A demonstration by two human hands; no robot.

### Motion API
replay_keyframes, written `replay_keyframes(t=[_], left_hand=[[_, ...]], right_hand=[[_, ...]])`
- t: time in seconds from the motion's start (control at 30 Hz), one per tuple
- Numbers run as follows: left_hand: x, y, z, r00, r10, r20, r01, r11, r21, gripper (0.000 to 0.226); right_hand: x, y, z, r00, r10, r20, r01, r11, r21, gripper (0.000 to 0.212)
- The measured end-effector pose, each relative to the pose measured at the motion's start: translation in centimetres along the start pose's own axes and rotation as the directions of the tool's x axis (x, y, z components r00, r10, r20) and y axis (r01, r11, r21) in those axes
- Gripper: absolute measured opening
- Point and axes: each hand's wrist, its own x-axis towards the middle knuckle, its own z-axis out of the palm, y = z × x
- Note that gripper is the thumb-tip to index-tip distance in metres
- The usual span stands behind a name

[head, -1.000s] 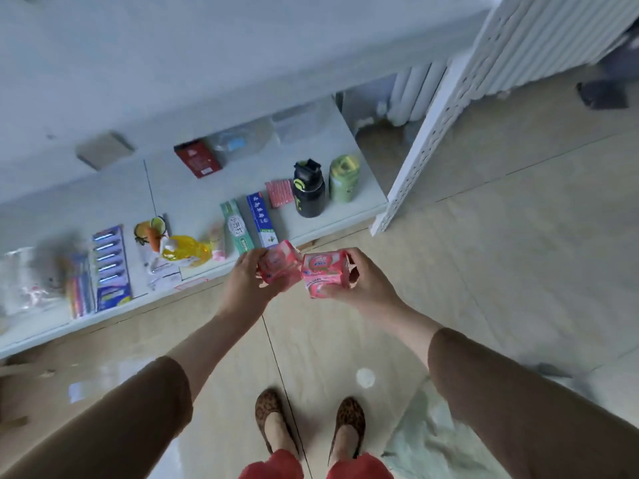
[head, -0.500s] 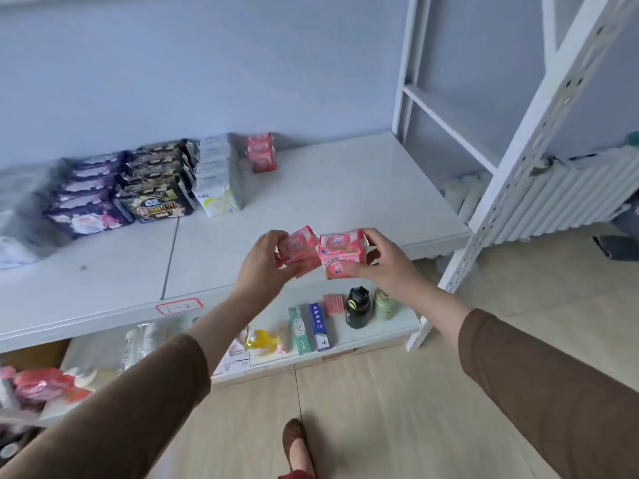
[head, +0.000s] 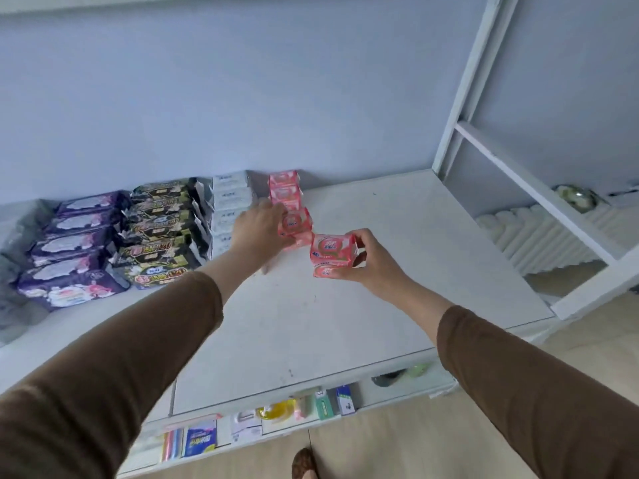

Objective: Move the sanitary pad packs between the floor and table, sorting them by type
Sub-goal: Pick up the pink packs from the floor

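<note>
My left hand [head: 260, 227] grips a small pink pad pack [head: 296, 223] and holds it at the near end of a row of matching pink packs [head: 284, 188] on the white table [head: 345, 323]. My right hand [head: 371, 259] holds a second pink pack [head: 332, 254] just above the table, right of the first. Left of the pink row lie rows of white packs [head: 230, 197], black packs [head: 155, 233] and purple packs [head: 74, 250].
A white shelf frame [head: 501, 157] rises at the table's right end. The lower shelf [head: 366, 395] under the table carries toothpaste boxes [head: 333, 402], a yellow bottle and other small goods. Tan floor and one shoe [head: 304, 463] show below.
The view lifted from the floor and lower shelf to the tabletop. Both hands carried the pink packs forward; the left one reached the pink row, the right one trails beside it.
</note>
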Motion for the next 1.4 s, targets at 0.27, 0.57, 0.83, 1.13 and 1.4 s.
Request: replay_keyframes(t=[0.27,0.57,0.83,1.13,1.4], left_hand=[[5.9,-1.9,3.1,1.0,0.009,0.018,-0.014,0.959,0.284,0.049],[7.7,-2.2,4.2,0.998,-0.049,0.038,0.036,0.954,0.297,0.048],[8.1,-2.8,2.8,0.996,-0.004,0.085,-0.015,0.977,0.213,0.04],[5.3,-3.6,1.3,1.0,-0.007,0.002,0.007,0.995,0.095,0.031],[2.2,-3.5,0.1,1.0,0.023,0.012,-0.023,0.997,0.068,0.036]], right_hand=[[5.2,1.4,1.5,0.996,0.042,0.075,-0.039,0.998,-0.047,0.059],[9.0,3.1,3.2,0.986,0.024,0.166,0.0,0.99,-0.139,0.056],[11.0,3.1,4.6,0.987,0.008,0.162,0.012,0.992,-0.122,0.055],[12.5,2.6,6.2,0.997,0.022,0.068,-0.012,0.988,-0.153,0.055],[11.7,0.6,5.5,0.99,0.136,0.026,-0.122,0.947,-0.297,0.091]])
